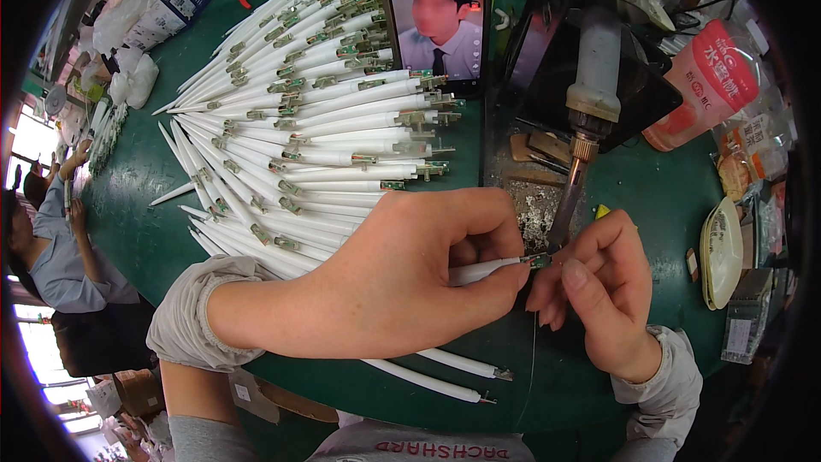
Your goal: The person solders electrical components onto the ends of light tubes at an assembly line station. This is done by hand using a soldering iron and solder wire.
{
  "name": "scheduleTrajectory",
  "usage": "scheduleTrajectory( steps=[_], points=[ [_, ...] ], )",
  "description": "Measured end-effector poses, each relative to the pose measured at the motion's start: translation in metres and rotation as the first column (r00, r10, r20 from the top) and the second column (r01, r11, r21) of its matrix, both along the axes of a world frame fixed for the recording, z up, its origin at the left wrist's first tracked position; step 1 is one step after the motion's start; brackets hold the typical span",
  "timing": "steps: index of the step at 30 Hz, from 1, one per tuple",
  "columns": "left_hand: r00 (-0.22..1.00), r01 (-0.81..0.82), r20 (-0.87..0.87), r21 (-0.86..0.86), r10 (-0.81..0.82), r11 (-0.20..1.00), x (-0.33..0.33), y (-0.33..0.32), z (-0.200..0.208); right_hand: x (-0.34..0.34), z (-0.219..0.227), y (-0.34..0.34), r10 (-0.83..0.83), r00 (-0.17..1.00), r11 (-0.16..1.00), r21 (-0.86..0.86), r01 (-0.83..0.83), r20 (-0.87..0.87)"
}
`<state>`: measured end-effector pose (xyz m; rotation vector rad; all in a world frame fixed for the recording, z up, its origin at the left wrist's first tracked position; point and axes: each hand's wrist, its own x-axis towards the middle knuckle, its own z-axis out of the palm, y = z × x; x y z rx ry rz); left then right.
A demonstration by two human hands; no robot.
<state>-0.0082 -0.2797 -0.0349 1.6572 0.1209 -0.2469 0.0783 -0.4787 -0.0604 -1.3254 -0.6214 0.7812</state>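
My left hand (402,269) is closed around a white tapered stick (481,272), pinched between thumb and fingers. From its right end sticks out a small green circuit board (539,261). That board is right beside the tip of a soldering iron (596,68), which is fixed in a stand and points down. My right hand (614,287) has its fingers curled together just right of the board, pinching a thin wire. This wire (534,359) hangs down below the fingers toward the table's front edge.
A large fan of similar white sticks (333,111) covers the table to the left. Two more sticks (436,381) lie near the front. Behind stand a phone (438,17) and a pink-labelled bottle (705,85); a pale dish (723,252) is at right. Another person (64,248) sits far left.
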Motion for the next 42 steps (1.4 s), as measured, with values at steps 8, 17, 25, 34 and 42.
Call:
scheduleTrajectory(
  steps=[8,17,25,34,42],
  points=[
    [1.0,-0.017,0.009,-0.036,0.017,0.999,0.001,0.001,0.002,0.0,0.0,0.002,0.031,0.996,0.999,-0.015,-0.03,0.085],
    [1.0,-0.027,-0.008,-0.074,0.026,0.997,0.002,0.001,0.002,-0.002,0.001,0.004,0.006,0.995,1.0,-0.02,-0.004,0.096],
    [0.998,-0.046,-0.051,-0.04,0.044,0.998,0.0,0.002,0.001,0.004,-0.008,0.001,0.031,0.994,0.999,-0.038,-0.027,0.105],
    [0.934,0.046,0.331,0.258,-0.133,0.965,-0.013,-0.008,-0.007,0.005,-0.009,0.002,0.038,0.995,0.998,-0.053,-0.034,0.089],
    [0.778,0.058,0.404,0.716,-0.481,0.695,-0.047,-0.035,-0.03,0.005,-0.012,0.001,0.062,0.994,0.996,-0.076,-0.055,0.094]
  ],
)
